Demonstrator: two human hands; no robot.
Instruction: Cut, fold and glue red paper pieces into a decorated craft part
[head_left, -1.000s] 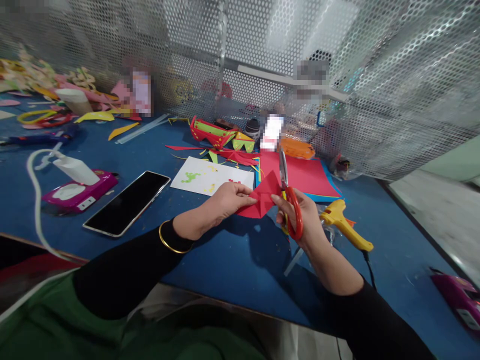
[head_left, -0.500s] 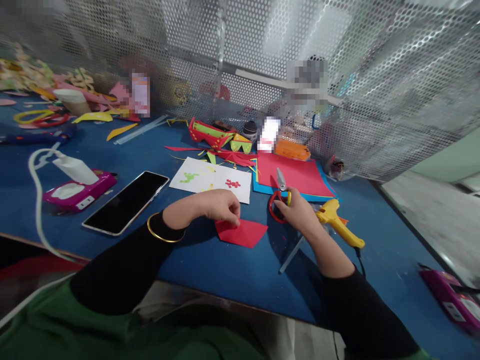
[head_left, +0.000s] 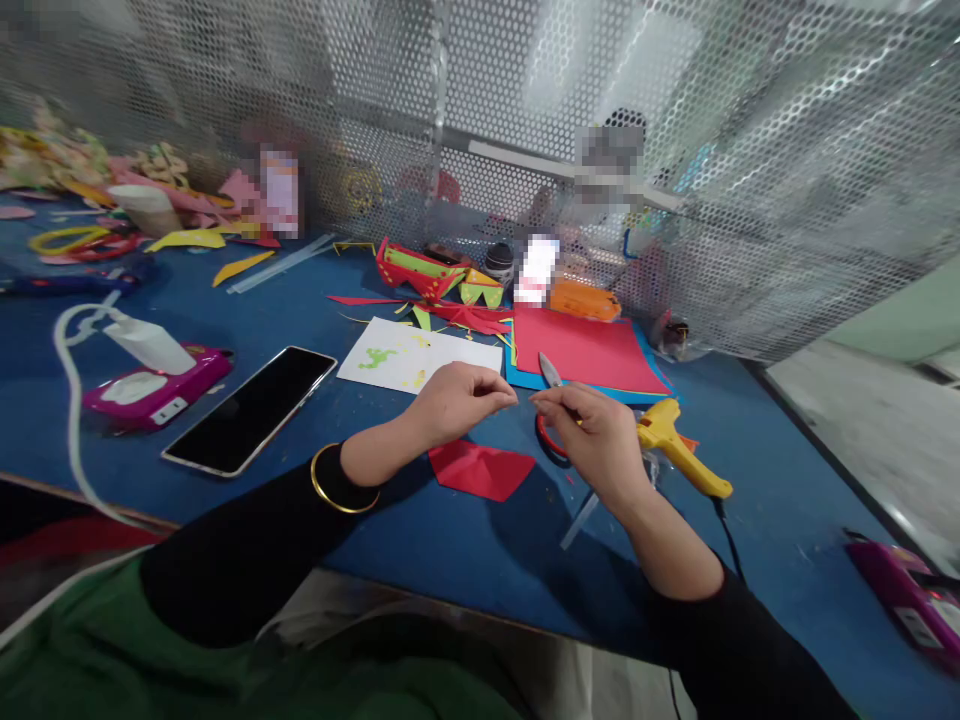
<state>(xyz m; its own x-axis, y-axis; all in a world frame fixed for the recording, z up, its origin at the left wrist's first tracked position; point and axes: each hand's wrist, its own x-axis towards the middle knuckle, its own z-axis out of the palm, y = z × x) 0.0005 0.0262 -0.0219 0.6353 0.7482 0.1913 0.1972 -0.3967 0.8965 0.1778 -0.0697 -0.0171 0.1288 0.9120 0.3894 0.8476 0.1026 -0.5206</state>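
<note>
Above the table, my left hand (head_left: 461,402) is closed in a pinch with thumb and forefinger together. My right hand (head_left: 600,435) faces it, pinched too, the fingertips a small gap apart. Whatever either pinch holds is too small to make out. Red-handled scissors (head_left: 550,371) lie behind my right hand, which hides part of their handles. Below my left hand rests a creased piece of red paper (head_left: 481,472) on the blue tabletop. A white sheet (head_left: 390,368) with small green and yellow bits lies behind my left hand, partly covered by it.
Red and blue sheets (head_left: 592,345) are stacked at the back. To the right sit a yellow glue gun (head_left: 679,448) and a glue stick (head_left: 580,522). A phone (head_left: 251,410) and a purple power strip (head_left: 161,388) lie left. Red paper glasses (head_left: 416,272) stand near the mesh partition.
My right hand has let go of the scissors and moved left into a pinch. My left hand has lifted off the red paper and moved toward it.
</note>
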